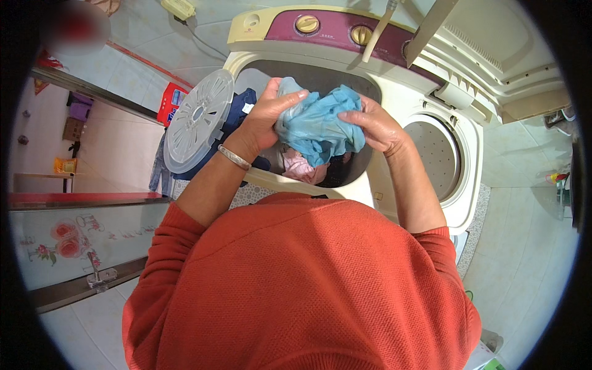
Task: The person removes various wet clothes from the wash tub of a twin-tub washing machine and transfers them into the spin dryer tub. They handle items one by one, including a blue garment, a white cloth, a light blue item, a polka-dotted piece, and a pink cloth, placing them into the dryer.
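Both my hands grip a wet, crumpled light-blue cloth garment [323, 125] above the wash tub [356, 76] of a twin-tub washing machine. My left hand [268, 113], with a silver bangle [234, 157] at the wrist, holds its paler left end. At the right end, my right hand [377, 125] has its thumb on top of the fabric. A pink cloth [303, 167] lies lower in the tub, partly hidden under the blue one. Dark blue clothing [240, 108] is bunched at the tub's left side, with a white tag [248, 108] showing.
A translucent slotted plastic disc [200, 112] leans over the dark clothing, beside a red detergent bag [172, 102]. The spin tub [432, 157] stands uncovered at right, its lid [499, 55] raised. A hose [380, 32] hangs before the control panel [333, 27]. Left is a glass door [92, 231].
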